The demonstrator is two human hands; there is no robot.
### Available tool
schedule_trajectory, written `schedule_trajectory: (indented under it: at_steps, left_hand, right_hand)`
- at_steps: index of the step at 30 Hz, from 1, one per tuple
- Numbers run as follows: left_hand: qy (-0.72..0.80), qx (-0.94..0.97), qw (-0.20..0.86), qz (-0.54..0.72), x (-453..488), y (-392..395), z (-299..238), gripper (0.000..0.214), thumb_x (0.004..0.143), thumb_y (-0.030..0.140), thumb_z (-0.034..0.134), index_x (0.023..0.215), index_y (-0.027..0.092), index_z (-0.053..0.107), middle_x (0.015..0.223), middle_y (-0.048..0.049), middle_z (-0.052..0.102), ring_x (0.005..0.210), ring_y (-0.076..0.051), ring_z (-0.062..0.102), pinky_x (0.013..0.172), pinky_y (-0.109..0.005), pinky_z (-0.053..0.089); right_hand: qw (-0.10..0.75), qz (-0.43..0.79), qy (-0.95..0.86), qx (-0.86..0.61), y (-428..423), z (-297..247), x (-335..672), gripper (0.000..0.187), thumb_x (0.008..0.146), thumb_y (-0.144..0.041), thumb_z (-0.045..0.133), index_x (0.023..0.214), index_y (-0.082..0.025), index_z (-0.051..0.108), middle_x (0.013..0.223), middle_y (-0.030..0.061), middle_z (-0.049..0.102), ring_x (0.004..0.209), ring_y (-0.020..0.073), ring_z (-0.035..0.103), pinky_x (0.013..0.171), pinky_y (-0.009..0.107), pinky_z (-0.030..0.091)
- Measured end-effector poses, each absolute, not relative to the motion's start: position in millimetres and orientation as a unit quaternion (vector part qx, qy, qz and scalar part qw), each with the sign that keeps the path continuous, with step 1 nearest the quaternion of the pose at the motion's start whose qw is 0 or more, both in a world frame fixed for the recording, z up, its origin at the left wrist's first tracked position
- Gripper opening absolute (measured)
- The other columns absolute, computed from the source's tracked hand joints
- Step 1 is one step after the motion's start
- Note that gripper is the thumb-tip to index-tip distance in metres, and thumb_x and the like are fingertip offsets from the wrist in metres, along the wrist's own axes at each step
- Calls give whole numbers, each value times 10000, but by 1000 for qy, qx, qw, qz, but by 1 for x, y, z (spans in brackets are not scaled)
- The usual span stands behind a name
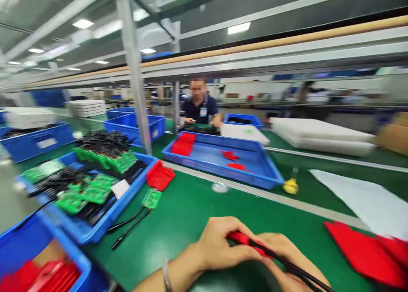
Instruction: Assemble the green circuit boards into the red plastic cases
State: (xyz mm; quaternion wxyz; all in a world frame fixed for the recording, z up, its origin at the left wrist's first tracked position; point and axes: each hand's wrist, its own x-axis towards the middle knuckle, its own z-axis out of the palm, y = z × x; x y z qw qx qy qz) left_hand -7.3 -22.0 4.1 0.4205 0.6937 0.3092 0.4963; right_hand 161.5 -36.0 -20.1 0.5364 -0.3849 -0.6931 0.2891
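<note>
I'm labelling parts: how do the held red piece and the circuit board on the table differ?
The red piece is in the left hand; the green circuit board lies on the table. Fingers partly hide the red piece; the circuit board shows openly. Black cable adjoins both.

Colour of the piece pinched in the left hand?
The pinched piece is red, with black cable running off it; best seen in the head view.

An electronics assembly floor in a factory, by the look of it — green-topped workbench [178, 211], blue bin [127, 194] piled with circuit boards [98, 191] and black cables [106, 141], metal post [133, 71], ceiling lights [239, 27] — and a badge-wearing co-worker [192, 110] seated opposite.
</note>
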Motion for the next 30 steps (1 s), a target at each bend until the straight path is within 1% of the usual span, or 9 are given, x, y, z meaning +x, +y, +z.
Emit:
schedule_trajectory:
  at_steps: [6, 11, 15, 17, 19, 21, 23, 27, 30]
  left_hand:
    - [310, 696, 435, 479, -11, -19, 4, 253, 683, 288, 737, 895, 180, 653, 822, -45, 696, 724, -154, 608, 682, -240, 440]
    - [279, 703, 415, 505, -10, -18, -4, 136, 694, 253, 728, 782, 177, 655, 755, -48, 657, 694, -160, 590, 666, -265, 433]
    - [253, 732, 378, 507, -14, -18, -5, 152, 691, 201, 727, 837, 205, 684, 764, -69, 684, 727, -195, 618, 686, -301, 446]
    - [238, 755, 343, 506, -18, -17, -6, 198, 707, 159, 703, 887, 242, 700, 815, -75, 711, 805, -223, 639, 776, -349, 444]
    - [234, 783, 301, 491, -20, -16, -8, 262, 710, 139, 692, 914, 301, 712, 869, -59, 727, 878, -245, 641, 924, -431, 368]
    - [238, 806, 282, 463, -21, -15, -11, 319, 703, 129, 690, 912, 369, 711, 895, -27, 732, 933, -262, 631, 1040, -499, 202]
    - [246, 815, 290, 438, -20, -15, -12, 360, 696, 120, 692, 899, 416, 704, 889, -7, 733, 980, -270, 612, 1078, -514, 57]
    - [291, 773, 301, 476, -14, -15, -6, 331, 599, 150, 780, 823, 389, 730, 1139, -37, 653, 1223, -322, 432, 1092, -496, -28]
    - [308, 702, 364, 529, -9, -13, -1, 699, 410, 190, 879, 1065, 323, 672, 1413, -68, 413, 1353, -357, 211, 1113, -470, 30]
  right_hand:
    - [534, 278, -710, -366, -42, -13, 164, 86, 812, -208, 654, 861, -274, 678, 797, 23, 643, 746, 196, 598, 675, 298, 487]
    - [540, 297, -703, -355, -44, -11, 161, 79, 786, -221, 685, 846, -269, 701, 756, 22, 653, 683, 185, 601, 615, 287, 485]
    - [553, 323, -685, -347, -39, -9, 162, 66, 762, -279, 709, 824, -261, 724, 752, 42, 676, 721, 214, 623, 662, 327, 499]
    - [543, 383, -654, -361, -35, -6, 164, 166, 747, -314, 722, 902, -253, 721, 869, 61, 690, 832, 232, 629, 767, 355, 496]
    - [525, 498, -582, -371, -32, -3, 165, 317, 751, -378, 710, 1036, -241, 684, 979, 73, 678, 919, 237, 616, 833, 369, 482]
    - [483, 635, -492, -349, -31, -1, 164, 405, 819, -470, 607, 1127, -208, 638, 961, 81, 673, 872, 217, 624, 796, 362, 495]
    - [434, 723, -440, -309, -31, 0, 163, 422, 859, -501, 537, 1114, -181, 639, 814, 55, 668, 708, 169, 618, 690, 319, 508]
    - [443, 726, -425, -309, -31, -2, 161, 410, 794, -469, 647, 1094, -189, 632, 735, 3, 634, 597, 117, 573, 603, 248, 488]
    - [475, 685, -427, -350, -29, -6, 161, 438, 765, -493, 666, 1066, -176, 634, 737, 8, 637, 600, 122, 572, 586, 241, 483]
